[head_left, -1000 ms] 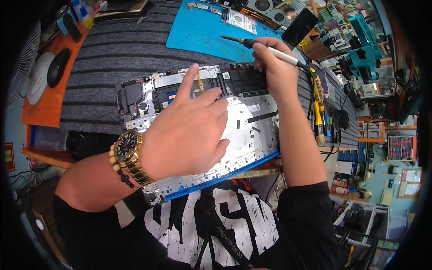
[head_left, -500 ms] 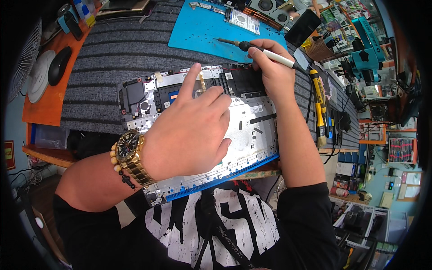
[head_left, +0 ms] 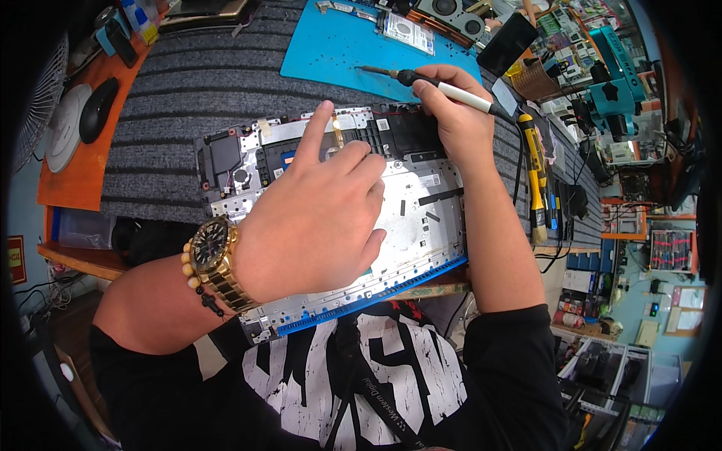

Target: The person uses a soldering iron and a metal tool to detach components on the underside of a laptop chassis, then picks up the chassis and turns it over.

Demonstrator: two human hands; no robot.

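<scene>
A silver-and-black laptop chassis (head_left: 421,222) with a blue strip along its near edge lies on a grey striped mat. My left hand (head_left: 308,218), with a gold watch, rests over its middle, index finger stretched to the upper edge near an amber ribbon (head_left: 337,129), the other fingers loosely bent and partly hiding what lies beneath. My right hand (head_left: 455,120) is closed round a white-handled soldering iron (head_left: 466,96) above the chassis's upper right corner; the iron's tip points left, over the blue mat (head_left: 320,56).
Drive (head_left: 406,34), cooling fans (head_left: 447,15) and black phone (head_left: 505,45) are at the back. Tools (head_left: 535,173) and teal device (head_left: 613,83) are right; mouse (head_left: 96,109), white disc (head_left: 62,139) and fan (head_left: 41,83) left. Another person's hand (head_left: 526,16) shows behind.
Since a second ago my right hand and the iron have shifted slightly left, the tip a little lower. My left index fingertip has edged up slightly; the chassis is nearly still.
</scene>
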